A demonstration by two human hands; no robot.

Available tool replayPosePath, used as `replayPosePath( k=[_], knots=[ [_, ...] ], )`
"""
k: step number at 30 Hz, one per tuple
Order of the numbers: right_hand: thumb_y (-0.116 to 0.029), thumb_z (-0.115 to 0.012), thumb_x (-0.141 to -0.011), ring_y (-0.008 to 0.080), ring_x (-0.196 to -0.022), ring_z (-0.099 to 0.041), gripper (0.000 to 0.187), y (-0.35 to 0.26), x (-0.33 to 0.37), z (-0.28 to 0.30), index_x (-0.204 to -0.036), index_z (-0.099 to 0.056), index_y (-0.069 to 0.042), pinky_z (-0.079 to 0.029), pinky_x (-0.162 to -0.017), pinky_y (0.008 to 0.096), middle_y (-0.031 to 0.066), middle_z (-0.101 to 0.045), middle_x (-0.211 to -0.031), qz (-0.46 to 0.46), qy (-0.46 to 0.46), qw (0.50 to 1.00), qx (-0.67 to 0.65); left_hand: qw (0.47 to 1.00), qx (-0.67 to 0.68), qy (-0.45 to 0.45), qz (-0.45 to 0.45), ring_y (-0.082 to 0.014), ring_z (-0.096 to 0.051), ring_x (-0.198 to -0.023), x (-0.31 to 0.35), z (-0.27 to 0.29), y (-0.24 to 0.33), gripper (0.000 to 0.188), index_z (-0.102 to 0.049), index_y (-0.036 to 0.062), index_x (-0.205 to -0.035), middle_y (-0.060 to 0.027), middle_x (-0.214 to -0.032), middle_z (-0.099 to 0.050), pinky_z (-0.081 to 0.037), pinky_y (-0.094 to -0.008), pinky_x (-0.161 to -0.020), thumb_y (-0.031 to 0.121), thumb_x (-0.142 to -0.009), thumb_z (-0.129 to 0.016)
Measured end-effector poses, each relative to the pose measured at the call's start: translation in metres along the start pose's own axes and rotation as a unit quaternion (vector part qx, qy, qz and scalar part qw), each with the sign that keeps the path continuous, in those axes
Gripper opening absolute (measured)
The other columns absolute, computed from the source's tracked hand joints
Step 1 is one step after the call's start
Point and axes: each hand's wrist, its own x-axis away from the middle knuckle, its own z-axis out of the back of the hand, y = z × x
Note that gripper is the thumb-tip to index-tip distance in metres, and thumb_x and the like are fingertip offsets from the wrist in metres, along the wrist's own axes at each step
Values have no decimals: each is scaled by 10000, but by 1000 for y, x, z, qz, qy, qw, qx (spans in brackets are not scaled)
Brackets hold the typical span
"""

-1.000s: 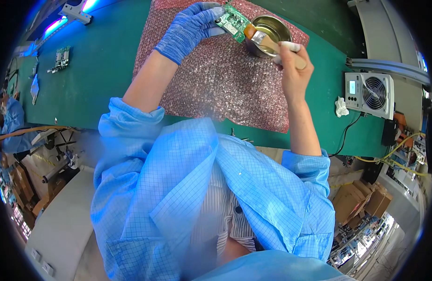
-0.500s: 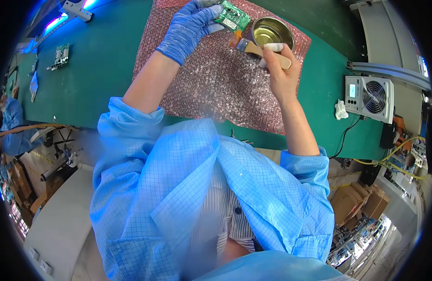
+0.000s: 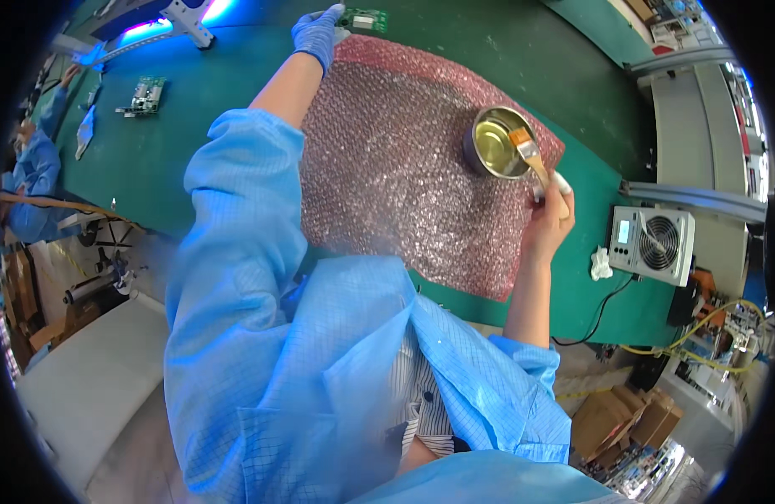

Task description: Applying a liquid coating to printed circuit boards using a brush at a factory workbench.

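In a blue knit glove, my left hand (image 3: 314,35) is stretched far forward, its fingers closed at the left edge of a green circuit board (image 3: 366,21) past the far edge of the bubble wrap. My right hand (image 3: 549,220), bare with white covers on some fingertips, grips a flat paintbrush (image 3: 540,170) by its wooden handle. The orange bristles are over the mouth of a round metal bowl (image 3: 473,149) with yellowish liquid; whether they touch the liquid I cannot tell. The bowl stands on the pinkish bubble wrap (image 3: 387,176).
The green bench (image 3: 228,84) carries another circuit board (image 3: 144,97) at the left, near a lit bracket (image 3: 186,21). A white box with a fan (image 3: 652,244) stands at the right, beside crumpled white tissue (image 3: 601,264). A co-worker's blue sleeve (image 3: 35,176) shows at far left.
My left hand has carried the circuit board forward and left, away from the bowl. My right hand has drawn back from the board, bringing the brush's bristles over the bowl. The view has shifted.
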Motion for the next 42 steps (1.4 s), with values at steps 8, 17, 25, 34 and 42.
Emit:
replayPosePath(
  k=[8, 17, 25, 34, 42],
  knots=[
    [-184, -537, -902, 94, -621, -531, 227, 15, -8, 12, -1042, -562, -8, -409, -520, 217, 53, -585, -800, -8, 3, 999, -52, 998, 54, 22, -25, -265, -624, -814, -22, 48, -2, 319, -491, -42, -1083, -157, -985, -577, -571, -324, -684, 30, -791, -600],
    [-223, -540, -905, 99, -580, -493, 268, 21, -38, 37, -1058, -545, -3, -402, -497, 217, 44, -557, -764, -119, 50, 988, -89, 659, -653, 84, -363, -297, -516, -1069, -3, 180, 3, 363, -567, 38, -1083, -144, -1107, -578, -387, -386, -944, 305, -840, -536],
    [-228, -566, -893, 81, -510, -444, 233, 23, -52, 31, -1010, -545, -27, -351, -436, 205, 25, -515, -656, -123, 51, 978, -158, 634, -670, 76, -379, -280, -533, -1010, 14, 186, -1, 272, -577, 62, -1009, -118, -1044, -580, -416, -377, -895, 281, -850, -544],
    [-211, -595, -877, 74, -510, -451, 179, 36, -71, 19, -920, -538, -47, -350, -426, 203, 20, -520, -654, -141, 44, 975, -168, 641, -672, 84, -362, -271, -539, -1003, 15, 186, 1, 268, -581, 77, -1008, -99, -1035, -586, -424, -374, -883, 289, -847, -548],
    [-343, -616, -848, 61, -441, -422, 291, 44, -65, 26, -927, -566, -68, -285, -369, 190, -1, -509, -615, -160, 85, 981, 73, 640, -673, 90, -360, -266, -546, -990, 15, 186, 1, 262, -591, 81, -997, -94, -1023, -593, -430, -368, -875, 290, -844, -555]
  ],
)
